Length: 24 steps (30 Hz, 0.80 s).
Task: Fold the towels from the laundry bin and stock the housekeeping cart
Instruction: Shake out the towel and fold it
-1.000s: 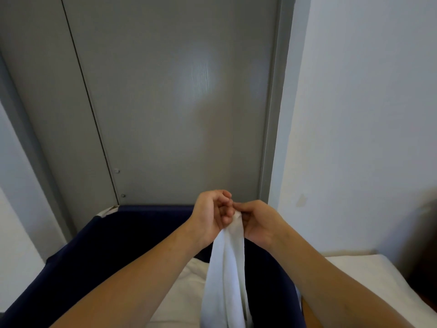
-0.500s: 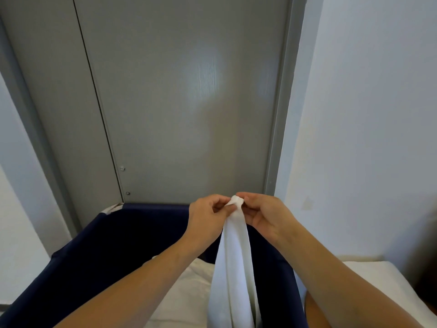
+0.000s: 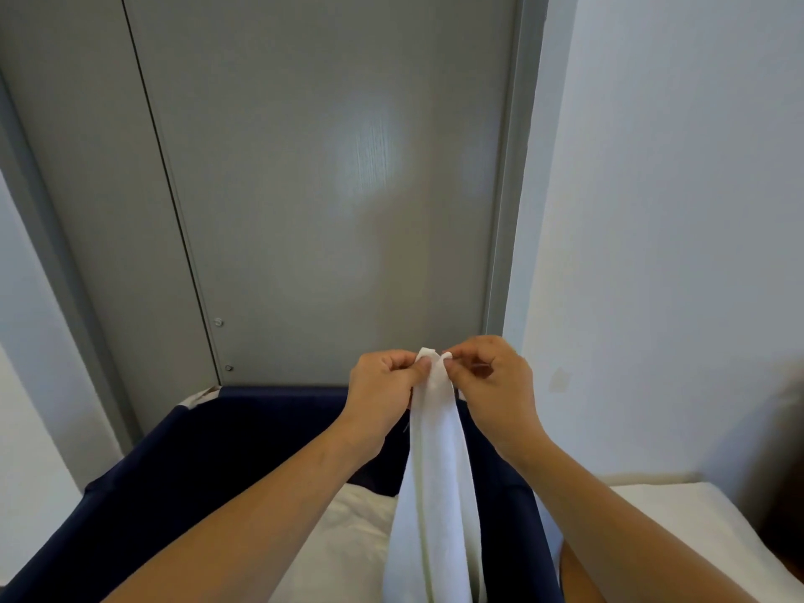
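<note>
I see my left hand (image 3: 383, 389) and right hand (image 3: 491, 385) pinching the top of a white terry towel (image 3: 435, 472), hung over the navy fabric laundry bin (image 3: 182, 463). Surroundings: grey panelled door (image 3: 326, 189) behind, white linen (image 3: 356, 528) in the bin, white padded surface (image 3: 678, 520) at right.

Towel (image 3: 435, 472) hangs over bin (image 3: 182, 463); door (image 3: 330, 189) behind bin.

This looks like a hotel or guest-lodging service spot. A navy fabric laundry bin (image 3: 182, 467) at the lower left of the frame holds white linen (image 3: 348, 528). Behind it, filling the centre, stands a plain grey door (image 3: 330, 189) in a grey frame, between bare white walls (image 3: 674, 211). A white padded surface (image 3: 678, 515) lies at the lower right.
</note>
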Motion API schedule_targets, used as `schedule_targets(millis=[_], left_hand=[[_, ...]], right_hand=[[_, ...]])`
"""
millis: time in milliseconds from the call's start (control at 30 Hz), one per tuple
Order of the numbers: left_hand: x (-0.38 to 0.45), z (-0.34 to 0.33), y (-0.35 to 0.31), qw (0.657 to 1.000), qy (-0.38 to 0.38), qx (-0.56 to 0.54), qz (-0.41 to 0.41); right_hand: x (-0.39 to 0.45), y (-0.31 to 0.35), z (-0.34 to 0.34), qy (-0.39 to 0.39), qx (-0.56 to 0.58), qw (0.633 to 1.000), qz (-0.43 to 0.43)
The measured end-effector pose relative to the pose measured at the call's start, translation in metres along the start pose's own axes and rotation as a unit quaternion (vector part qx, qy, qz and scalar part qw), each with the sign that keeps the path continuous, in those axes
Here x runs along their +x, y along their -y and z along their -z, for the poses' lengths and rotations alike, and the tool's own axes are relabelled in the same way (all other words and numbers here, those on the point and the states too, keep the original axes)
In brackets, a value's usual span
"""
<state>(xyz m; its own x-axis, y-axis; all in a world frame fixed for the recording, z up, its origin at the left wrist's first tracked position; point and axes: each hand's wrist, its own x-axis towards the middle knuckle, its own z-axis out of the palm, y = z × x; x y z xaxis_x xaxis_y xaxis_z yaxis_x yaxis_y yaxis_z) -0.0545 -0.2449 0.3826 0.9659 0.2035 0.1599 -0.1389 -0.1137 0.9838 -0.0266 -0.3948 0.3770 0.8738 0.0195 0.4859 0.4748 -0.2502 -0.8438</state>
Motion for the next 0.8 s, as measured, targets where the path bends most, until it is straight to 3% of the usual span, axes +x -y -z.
schedule_targets(millis=[133,233,533,800], left_hand=[[0.012,0.007,-0.016,1.000,-0.019,0.020,0.000],[0.011,0.006,-0.028,1.000,0.023,0.012,-0.015],[0.003,0.013,-0.036,0.990,0.129,0.039,-0.034],[0.007,0.019,-0.034,0.990,0.106,0.083,-0.053]], right_hand=[[0.008,0.010,0.001,0.042,0.006,0.999,-0.001],[0.016,0.020,0.004,0.067,-0.017,0.998,0.007],[0.016,0.028,0.011,0.039,0.004,0.999,-0.002],[0.012,0.014,0.005,0.051,0.037,0.998,-0.030]])
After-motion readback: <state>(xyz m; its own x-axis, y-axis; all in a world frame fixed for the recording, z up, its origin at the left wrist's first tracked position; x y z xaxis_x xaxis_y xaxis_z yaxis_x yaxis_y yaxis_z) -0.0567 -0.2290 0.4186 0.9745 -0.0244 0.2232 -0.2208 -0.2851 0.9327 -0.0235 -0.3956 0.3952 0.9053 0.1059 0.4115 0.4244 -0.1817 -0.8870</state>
